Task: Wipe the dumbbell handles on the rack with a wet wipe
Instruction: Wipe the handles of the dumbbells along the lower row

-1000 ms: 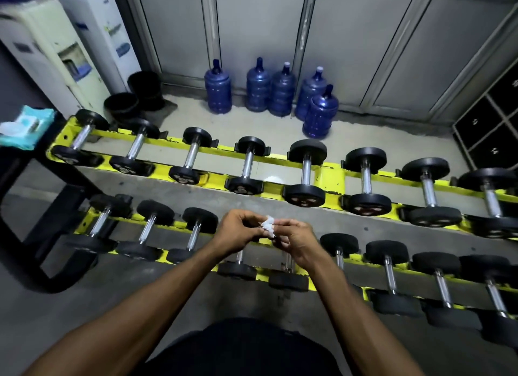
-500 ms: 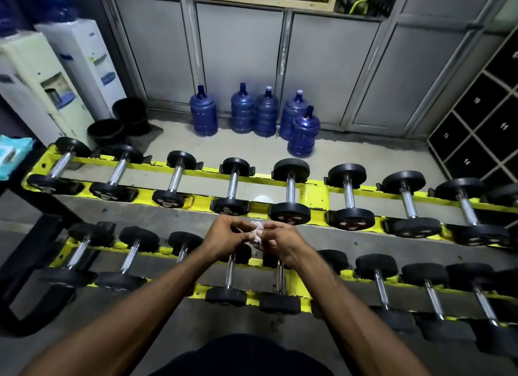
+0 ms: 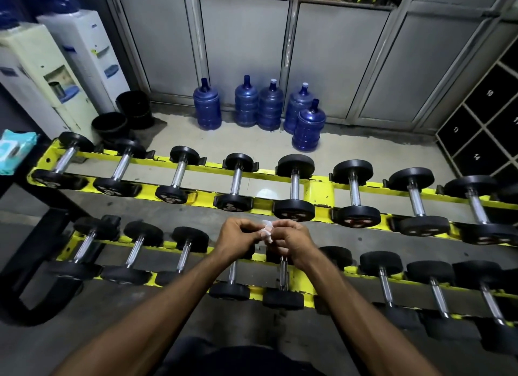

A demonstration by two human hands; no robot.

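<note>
Over the lower tier of the yellow rack [image 3: 319,192] our hands meet. The left hand [image 3: 238,237] and right hand [image 3: 293,242] each pinch the small white wet wipe [image 3: 266,231] between curled fingers. It hangs in the air and touches none of the dumbbell handles [image 3: 294,186] yet.

Risks, as we judge them:
- The wipe looks bunched into a wad, so it may cover little of a bar.
- It is held by two pinches only, so it could tear, or drop between the rails to the floor.
- Sideways pressure on a bar could roll a dumbbell in its cradle.

Our hands and forearms cover parts of two lower-tier dumbbells beneath them. Nothing blocks the upper row.

Around us are a wipe pack [image 3: 14,148] at far left, water dispensers [image 3: 47,67], black buckets [image 3: 112,126], blue water bottles [image 3: 207,106] behind the rack, and numbered lockers [image 3: 482,129] at right.
</note>
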